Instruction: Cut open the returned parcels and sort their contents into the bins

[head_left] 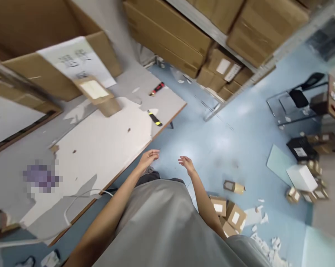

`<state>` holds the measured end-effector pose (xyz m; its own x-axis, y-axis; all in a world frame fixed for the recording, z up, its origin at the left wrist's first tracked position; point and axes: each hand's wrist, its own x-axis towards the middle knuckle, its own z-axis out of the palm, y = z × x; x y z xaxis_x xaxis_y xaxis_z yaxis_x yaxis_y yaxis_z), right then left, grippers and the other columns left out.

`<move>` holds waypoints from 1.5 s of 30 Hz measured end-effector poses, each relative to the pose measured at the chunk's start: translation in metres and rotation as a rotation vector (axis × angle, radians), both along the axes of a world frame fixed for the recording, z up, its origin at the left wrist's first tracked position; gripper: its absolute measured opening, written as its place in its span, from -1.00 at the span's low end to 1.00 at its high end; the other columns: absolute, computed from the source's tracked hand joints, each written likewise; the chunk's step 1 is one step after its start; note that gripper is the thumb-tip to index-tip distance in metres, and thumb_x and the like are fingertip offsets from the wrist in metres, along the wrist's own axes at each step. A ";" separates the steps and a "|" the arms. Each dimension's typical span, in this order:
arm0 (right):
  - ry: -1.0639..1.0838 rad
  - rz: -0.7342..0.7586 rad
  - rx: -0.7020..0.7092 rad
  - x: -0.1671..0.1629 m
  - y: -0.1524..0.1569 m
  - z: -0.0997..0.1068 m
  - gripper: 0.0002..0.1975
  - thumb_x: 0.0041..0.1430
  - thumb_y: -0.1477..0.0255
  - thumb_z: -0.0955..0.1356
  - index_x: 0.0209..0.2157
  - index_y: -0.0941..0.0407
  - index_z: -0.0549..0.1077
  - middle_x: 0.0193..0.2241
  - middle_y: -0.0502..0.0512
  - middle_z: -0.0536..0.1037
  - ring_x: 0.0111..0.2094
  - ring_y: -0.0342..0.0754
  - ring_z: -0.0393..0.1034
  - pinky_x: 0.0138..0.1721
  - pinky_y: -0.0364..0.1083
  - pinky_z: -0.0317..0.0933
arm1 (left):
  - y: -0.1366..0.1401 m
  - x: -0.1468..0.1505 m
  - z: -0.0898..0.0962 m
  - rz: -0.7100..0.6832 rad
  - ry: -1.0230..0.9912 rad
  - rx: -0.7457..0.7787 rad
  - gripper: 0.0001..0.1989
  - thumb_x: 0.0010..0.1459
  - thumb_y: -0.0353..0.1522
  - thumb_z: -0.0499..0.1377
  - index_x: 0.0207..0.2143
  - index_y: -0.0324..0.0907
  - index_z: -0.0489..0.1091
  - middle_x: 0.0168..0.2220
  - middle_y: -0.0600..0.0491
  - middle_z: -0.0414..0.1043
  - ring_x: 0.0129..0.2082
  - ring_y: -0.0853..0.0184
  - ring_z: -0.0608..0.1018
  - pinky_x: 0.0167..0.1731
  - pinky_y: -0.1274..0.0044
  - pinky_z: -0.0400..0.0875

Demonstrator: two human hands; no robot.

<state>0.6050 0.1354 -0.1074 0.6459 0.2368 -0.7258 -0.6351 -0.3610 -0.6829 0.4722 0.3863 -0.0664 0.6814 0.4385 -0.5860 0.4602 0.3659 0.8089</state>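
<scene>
My left hand hangs in the air just off the table's front edge, fingers loosely stretched and nothing seen in them. Across from it, above the blue floor, my right hand is also open and holds nothing. Closest to my left hand on the table lies a black and yellow utility knife. A red and black knife rests farther back. A small cardboard box with a pale label stands on the table, beside a white sheet with torn edges.
A large open carton bearing a handwritten paper stands at the table's back. Shelving full of cartons rises ahead. Small boxes and paper scraps lie on the floor at right. A white cable crosses the table's left edge.
</scene>
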 end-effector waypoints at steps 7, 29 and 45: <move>-0.089 0.397 0.045 0.024 0.184 0.008 -0.81 0.24 0.23 0.53 -0.22 0.06 0.65 -0.26 0.09 0.78 -0.23 0.03 0.66 0.05 0.05 0.50 | 0.115 -0.055 0.009 0.399 -0.018 0.008 -0.40 -0.18 -0.05 0.47 -0.09 -0.15 0.64 -0.24 0.01 0.63 -0.13 0.13 0.69 0.19 0.19 0.61; -1.049 1.737 0.105 0.132 0.786 0.031 -0.51 0.58 0.47 0.29 0.39 0.38 0.48 0.35 0.54 0.59 0.42 0.33 0.40 0.53 0.37 0.24 | 0.186 0.040 0.027 1.024 -0.073 -0.102 -0.26 0.03 0.12 0.54 0.07 -0.21 0.65 0.13 -0.30 0.75 0.18 -0.11 0.75 0.33 0.09 0.57; -0.918 1.474 0.143 0.084 0.493 -0.007 -0.50 0.57 0.21 0.37 0.37 0.18 0.48 0.25 0.47 0.62 0.31 0.36 0.50 0.45 0.28 0.37 | 0.180 -0.048 -0.017 1.169 0.224 -0.017 -0.50 0.25 -0.08 0.39 0.12 -0.19 0.58 0.22 -0.25 0.68 0.21 0.03 0.69 0.26 0.23 0.61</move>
